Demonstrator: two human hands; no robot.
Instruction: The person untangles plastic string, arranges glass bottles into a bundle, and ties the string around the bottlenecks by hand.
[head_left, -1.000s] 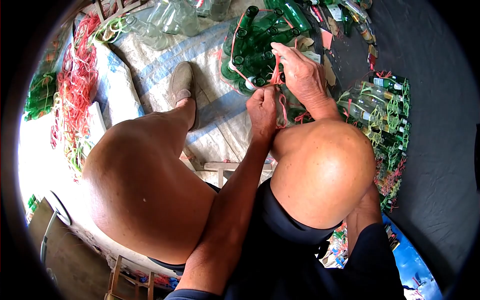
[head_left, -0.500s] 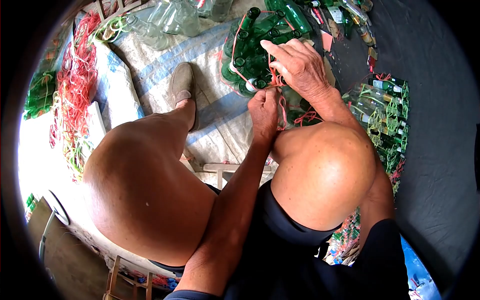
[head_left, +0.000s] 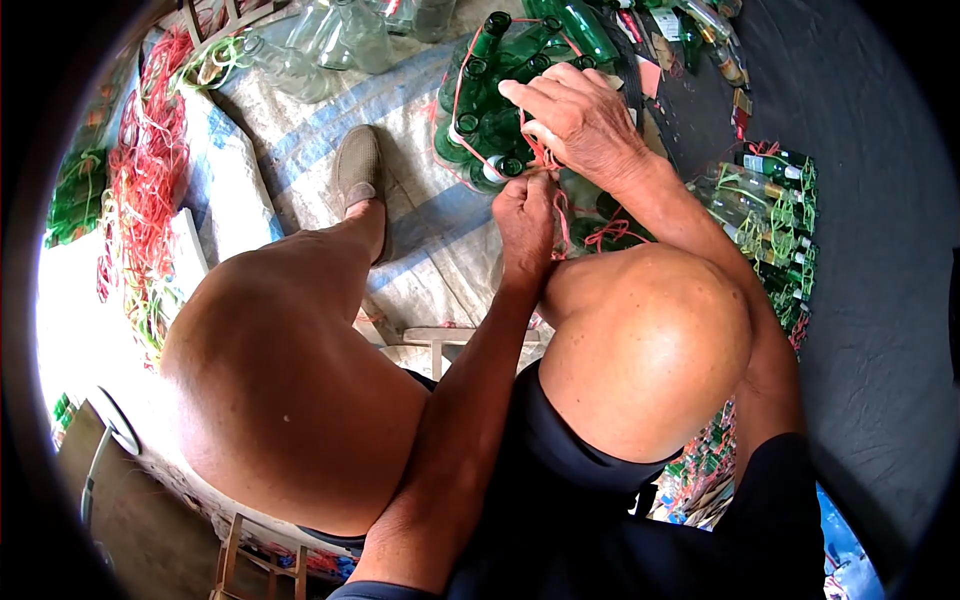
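A cluster of green glass bottles stands on the sheet, with pink plastic string looped around it. At the bundle's near edge, my left hand is closed in a pinch on the string, and loose ends hang beside it. My right hand is over the right side of the bundle, fingers bent and thumb below, with a strand of string running down from them. The knuckles partly hide where the fingertips meet the strand. One bottle next to my left hand has a pale label.
Clear glass bottles stand at the upper left. Red string hangs in a heap on the left. Tied bottles lie along the right, beside a dark sheet. My foot in a brown shoe rests on the white-and-blue sheet.
My right hand has shifted slightly left and up over the bottles, drawing the strand with it. My left hand keeps its pinch at the near edge.
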